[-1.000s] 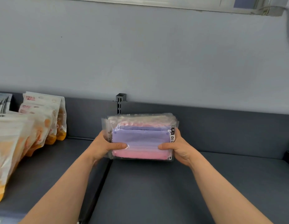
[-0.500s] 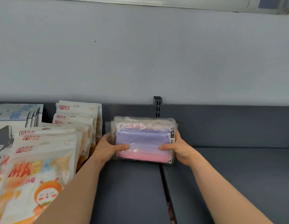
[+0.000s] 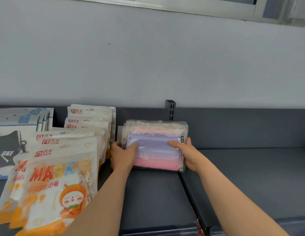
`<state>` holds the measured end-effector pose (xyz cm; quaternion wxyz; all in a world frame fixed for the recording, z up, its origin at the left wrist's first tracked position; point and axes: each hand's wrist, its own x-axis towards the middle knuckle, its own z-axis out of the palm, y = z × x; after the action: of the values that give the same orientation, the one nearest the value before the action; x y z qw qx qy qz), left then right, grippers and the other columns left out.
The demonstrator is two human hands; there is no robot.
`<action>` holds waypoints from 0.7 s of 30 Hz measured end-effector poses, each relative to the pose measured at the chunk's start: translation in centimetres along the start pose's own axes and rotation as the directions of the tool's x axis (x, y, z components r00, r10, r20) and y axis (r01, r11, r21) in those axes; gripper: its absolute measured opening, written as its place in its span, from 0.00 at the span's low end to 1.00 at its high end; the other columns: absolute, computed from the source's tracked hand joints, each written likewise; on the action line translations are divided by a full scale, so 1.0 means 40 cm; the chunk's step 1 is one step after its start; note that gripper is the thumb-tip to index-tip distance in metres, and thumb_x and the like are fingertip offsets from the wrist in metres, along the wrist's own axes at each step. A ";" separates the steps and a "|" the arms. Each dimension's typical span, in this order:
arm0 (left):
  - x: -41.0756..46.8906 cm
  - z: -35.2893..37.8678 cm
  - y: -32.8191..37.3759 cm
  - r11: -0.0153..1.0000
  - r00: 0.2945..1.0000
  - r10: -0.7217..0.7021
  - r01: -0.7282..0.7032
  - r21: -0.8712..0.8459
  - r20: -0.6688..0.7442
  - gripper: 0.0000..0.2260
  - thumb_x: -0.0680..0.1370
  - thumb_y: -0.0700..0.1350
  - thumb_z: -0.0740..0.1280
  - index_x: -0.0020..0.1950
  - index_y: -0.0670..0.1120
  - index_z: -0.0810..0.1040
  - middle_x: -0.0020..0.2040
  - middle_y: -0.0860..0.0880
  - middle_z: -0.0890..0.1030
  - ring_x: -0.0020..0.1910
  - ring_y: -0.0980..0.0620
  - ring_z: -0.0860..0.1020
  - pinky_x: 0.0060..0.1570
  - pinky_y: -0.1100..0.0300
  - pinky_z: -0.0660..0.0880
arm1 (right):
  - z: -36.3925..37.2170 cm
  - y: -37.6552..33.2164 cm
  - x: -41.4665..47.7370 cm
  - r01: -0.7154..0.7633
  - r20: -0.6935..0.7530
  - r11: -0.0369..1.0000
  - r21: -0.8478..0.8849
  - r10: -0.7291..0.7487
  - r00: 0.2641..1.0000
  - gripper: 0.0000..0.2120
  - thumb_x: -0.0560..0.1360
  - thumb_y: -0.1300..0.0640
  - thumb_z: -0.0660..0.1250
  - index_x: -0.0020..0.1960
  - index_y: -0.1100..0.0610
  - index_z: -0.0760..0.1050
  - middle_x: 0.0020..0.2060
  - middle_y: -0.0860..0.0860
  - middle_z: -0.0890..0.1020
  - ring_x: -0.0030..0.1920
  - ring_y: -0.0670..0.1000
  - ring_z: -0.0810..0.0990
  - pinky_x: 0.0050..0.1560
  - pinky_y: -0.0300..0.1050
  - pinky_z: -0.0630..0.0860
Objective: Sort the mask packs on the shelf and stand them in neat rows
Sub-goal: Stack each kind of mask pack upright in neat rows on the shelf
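A bundle of several clear mask packs [image 3: 154,150] with purple and pink masks stands upright on the dark grey shelf [image 3: 157,193], near its back panel. My left hand [image 3: 122,156] grips the bundle's left end, thumb across the front. My right hand [image 3: 186,154] grips the right end the same way. To the left stand rows of white-and-orange MASK pouches [image 3: 63,176], the nearest ones leaning toward me. Further left are white packs with a black mask picture [image 3: 8,149] and grey-blue packs [image 3: 23,118] behind them.
A dark seam [image 3: 192,201] splits the shelf into two boards just right of the bundle. A slotted metal upright [image 3: 170,109] rises behind the back panel. The right board [image 3: 250,181] holds nothing. A pale wall [image 3: 148,57] stands behind.
Both hands have carried the bundle leftward along the shelf, across the seam, to just right of the orange pouches. My view has turned left, bringing more pouches in.
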<state>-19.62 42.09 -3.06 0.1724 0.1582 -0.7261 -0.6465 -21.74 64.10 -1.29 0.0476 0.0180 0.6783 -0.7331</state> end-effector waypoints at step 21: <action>-0.179 -0.036 0.056 0.819 0.950 0.312 -0.253 0.515 -0.029 0.34 0.76 0.49 0.69 0.77 0.40 0.57 0.76 0.39 0.60 0.75 0.40 0.58 0.73 0.46 0.57 | 0.004 -0.047 -0.212 0.241 -0.083 0.806 -0.542 -0.336 0.938 0.37 0.73 0.54 0.74 0.75 0.56 0.59 0.74 0.54 0.63 0.74 0.55 0.62 0.72 0.52 0.62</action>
<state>-12.58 44.30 -1.02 0.2595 0.1244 -0.8743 -0.3910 -13.49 64.49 1.35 -0.1212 -0.0350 0.8480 -0.5147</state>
